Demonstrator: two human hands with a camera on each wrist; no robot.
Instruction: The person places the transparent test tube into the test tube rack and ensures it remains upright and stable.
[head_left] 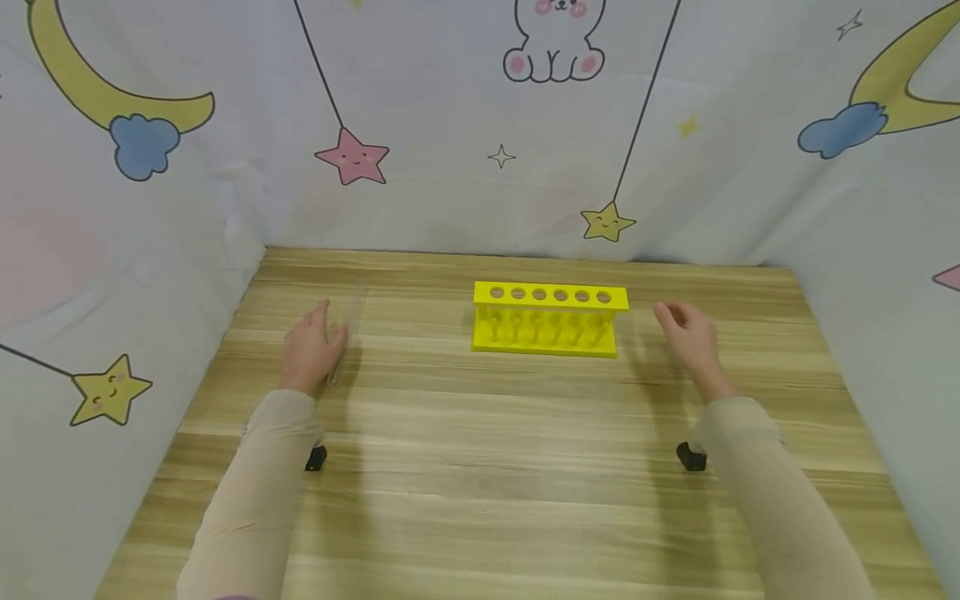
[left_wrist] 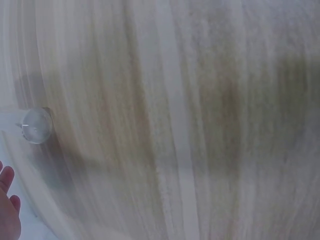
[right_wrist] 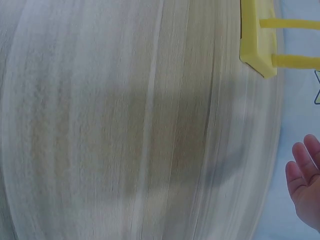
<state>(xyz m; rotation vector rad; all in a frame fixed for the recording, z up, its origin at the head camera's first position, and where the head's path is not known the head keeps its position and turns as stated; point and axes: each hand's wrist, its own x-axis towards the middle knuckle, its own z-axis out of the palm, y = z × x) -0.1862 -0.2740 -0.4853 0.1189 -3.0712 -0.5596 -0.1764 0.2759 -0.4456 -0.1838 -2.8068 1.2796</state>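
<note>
A clear test tube (head_left: 352, 318) lies lengthwise on the table at the left, its rounded end (left_wrist: 37, 126) showing at the left edge of the left wrist view. Just beside it is my left hand (head_left: 309, 348), thumb close by the tube and fingers loosely extended. Right of the middle stands a yellow test tube rack (head_left: 543, 350), with a row of round holes along its top and pegs over its base. My right hand (head_left: 692, 337) hovers to the right of the rack, apart from it, fingers loosely bent and holding nothing. Part of the rack's base (right_wrist: 256, 42) appears in the right wrist view.
The wood-grain table (head_left: 480, 467) reaches back to a white cloth (head_left: 450, 200) printed with stars, moons and a bear, which also hangs along both sides. Small black pieces (head_left: 692, 457) show at both sleeve cuffs.
</note>
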